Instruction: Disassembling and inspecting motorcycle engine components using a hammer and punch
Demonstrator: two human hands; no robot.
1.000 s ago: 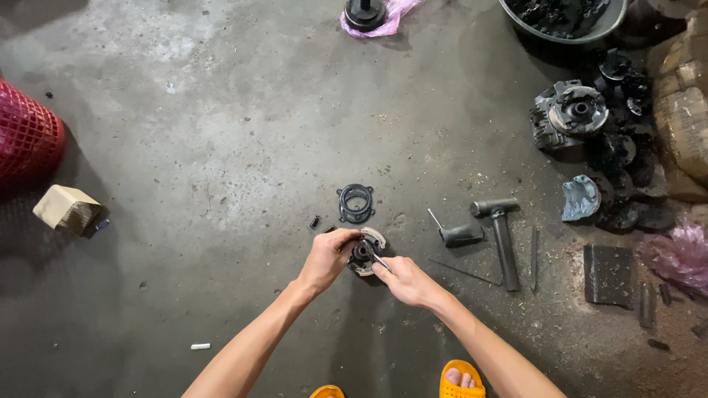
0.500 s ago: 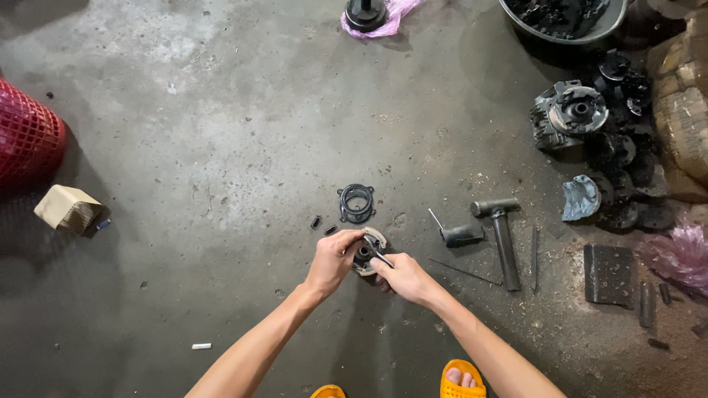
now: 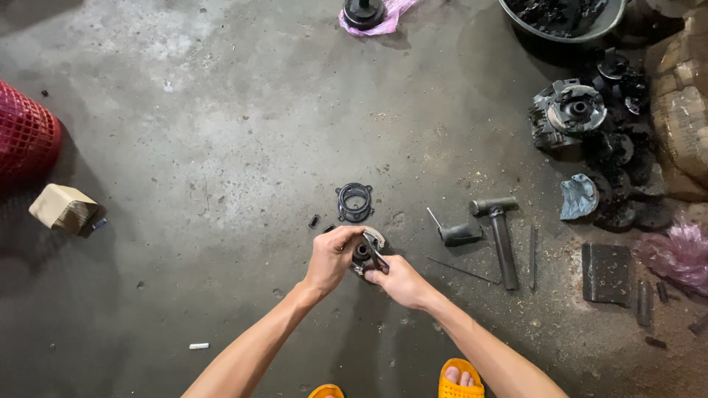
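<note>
At the far left edge stands a red mesh basket (image 3: pixel 26 140). Just below and to its right a small tan block (image 3: pixel 65 208) lies on the grey concrete floor (image 3: pixel 221 110). A short white stub (image 3: pixel 199 346) lies well apart, lower down near the left forearm.

At centre, a black ring-shaped flange (image 3: pixel 355 202) lies flat on the floor, with a small black bit (image 3: pixel 313 220) just to its left. Directly below the flange sits the round metal part (image 3: pixel 366 250), dark at its hub with a lighter curved rim; it lies on the floor between the two hands.

The left hand (image 3: pixel 331 259) is closed, fingers curled over the left side of the round metal part. The right hand (image 3: pixel 400 281) is closed around a thin dark tool (image 3: pixel 375 253), whose tip lies across the part; the kind of tool cannot be told.

To the right lie a short angled tool (image 3: pixel 456 234), a hammer (image 3: pixel 500 234) with its handle pointing toward the viewer, and a thin rod (image 3: pixel 532 254). Further right lie a flat dark plate (image 3: pixel 606 273) and a pile of dark machine parts (image 3: pixel 590 133). A grey basin (image 3: pixel 568 22) of black parts stands at the top right. Orange sandals (image 3: pixel 459 379) show at the bottom edge.
</note>
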